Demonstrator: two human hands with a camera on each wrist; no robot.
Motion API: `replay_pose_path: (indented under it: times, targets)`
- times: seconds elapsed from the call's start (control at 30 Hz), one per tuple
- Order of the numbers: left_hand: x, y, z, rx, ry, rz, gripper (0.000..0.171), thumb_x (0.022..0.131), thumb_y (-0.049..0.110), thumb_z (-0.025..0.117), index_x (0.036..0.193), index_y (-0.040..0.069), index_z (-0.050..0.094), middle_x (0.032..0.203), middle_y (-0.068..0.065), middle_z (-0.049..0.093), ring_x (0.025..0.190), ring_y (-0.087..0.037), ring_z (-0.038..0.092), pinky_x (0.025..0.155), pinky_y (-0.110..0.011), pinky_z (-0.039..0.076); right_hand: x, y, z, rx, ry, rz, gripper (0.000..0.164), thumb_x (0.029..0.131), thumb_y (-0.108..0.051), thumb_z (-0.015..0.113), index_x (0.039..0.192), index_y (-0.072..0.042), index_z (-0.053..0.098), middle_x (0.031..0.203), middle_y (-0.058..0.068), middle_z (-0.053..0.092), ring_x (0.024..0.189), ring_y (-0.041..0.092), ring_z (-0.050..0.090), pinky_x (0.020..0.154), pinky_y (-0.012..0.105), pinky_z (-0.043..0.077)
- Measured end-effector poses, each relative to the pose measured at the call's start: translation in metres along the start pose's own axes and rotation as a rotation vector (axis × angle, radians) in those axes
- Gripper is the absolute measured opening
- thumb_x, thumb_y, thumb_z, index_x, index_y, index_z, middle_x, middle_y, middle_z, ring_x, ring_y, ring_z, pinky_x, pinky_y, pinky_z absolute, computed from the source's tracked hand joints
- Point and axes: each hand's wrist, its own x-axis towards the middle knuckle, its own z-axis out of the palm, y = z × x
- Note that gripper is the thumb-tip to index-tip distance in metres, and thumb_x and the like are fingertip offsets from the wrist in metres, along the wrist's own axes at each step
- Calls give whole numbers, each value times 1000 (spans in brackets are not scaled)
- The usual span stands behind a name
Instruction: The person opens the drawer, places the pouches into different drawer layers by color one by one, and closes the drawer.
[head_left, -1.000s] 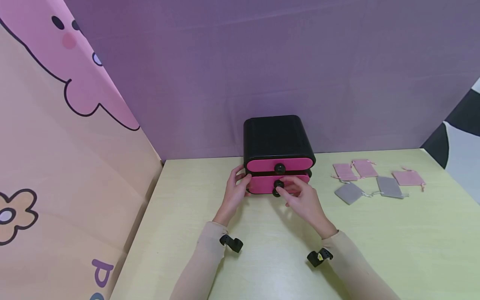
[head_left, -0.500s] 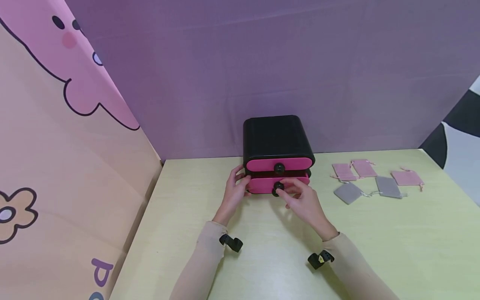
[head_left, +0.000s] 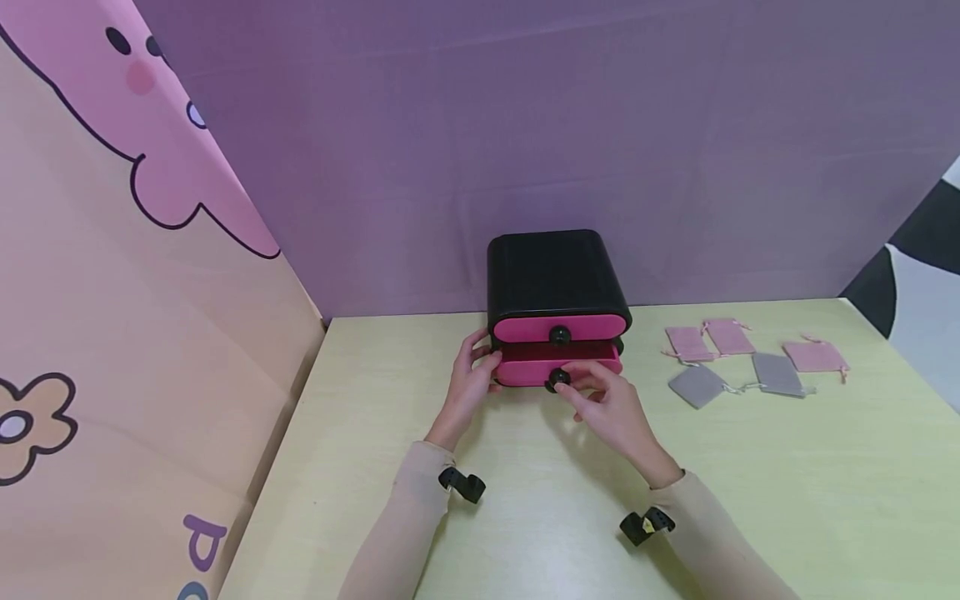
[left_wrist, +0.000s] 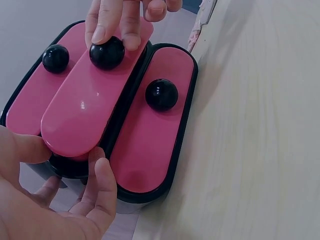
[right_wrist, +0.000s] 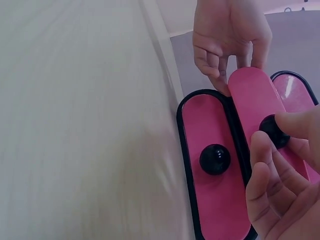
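Observation:
A black drawer cabinet [head_left: 555, 271] with pink drawer fronts stands against the purple backdrop. Its middle drawer [head_left: 517, 372] is partly pulled out, showing a dark red inside in the head view. My right hand [head_left: 606, 406] pinches that drawer's round black knob [right_wrist: 274, 131] between thumb and fingers. At the cabinet's left side, my left hand [head_left: 468, 379] holds the casing, thumb and fingers spread about the end of the middle drawer. The top drawer [head_left: 525, 329] is closed. The bottom drawer [left_wrist: 150, 135] also sits closed in the left wrist view, mostly hidden in the head view.
To the right on the pale wooden table [head_left: 750, 500] lie several small drawstring pouches, such as a pink pouch [head_left: 815, 356] and a grey pouch [head_left: 697, 386]. A purple cloth backdrop [head_left: 390, 167] rises behind, and a printed panel [head_left: 150, 333] at the left.
The middle drawer has slid further out toward me, and more of its inside shows. My right hand has moved slightly back with the knob; my left hand has stayed in place.

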Motion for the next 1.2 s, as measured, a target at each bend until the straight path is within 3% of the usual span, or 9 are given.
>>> replay_pose_path:
  times: [0.17, 0.3, 0.63, 1.2]
  targets:
    - [0, 0, -1, -5, -3, -2, 55, 107, 17, 57, 160, 17, 44, 152, -23, 53, 88, -18, 65, 76, -37, 62, -5, -1, 0, -13, -4, -1, 32, 98, -24, 79, 126, -11, 71, 101, 14, 80, 64, 25, 71, 60, 25, 53]
    - [1, 0, -1, -4, -8, 3, 55, 107, 17, 57, 160, 16, 43, 151, -23, 54, 82, -16, 64, 72, -31, 59, -9, -3, -1, -9, -6, -6, 30, 98, -23, 79, 125, -11, 72, 100, 12, 80, 63, 18, 69, 60, 25, 53]
    - [2, -1, -1, 4, -8, -3, 55, 107, 18, 57, 160, 18, 43, 151, -23, 54, 85, -18, 63, 72, -27, 54, -15, -4, -1, -17, -17, -19, 24, 98, -20, 79, 119, -10, 72, 96, 16, 80, 62, 22, 69, 59, 25, 53]
    - [4, -1, -2, -17, -13, -9, 54, 107, 18, 58, 160, 18, 45, 150, -22, 55, 86, -16, 63, 70, -25, 55, -23, -2, -1, -23, -21, -62, 24, 98, -18, 79, 119, -9, 72, 93, 11, 79, 63, 12, 65, 61, 25, 54]
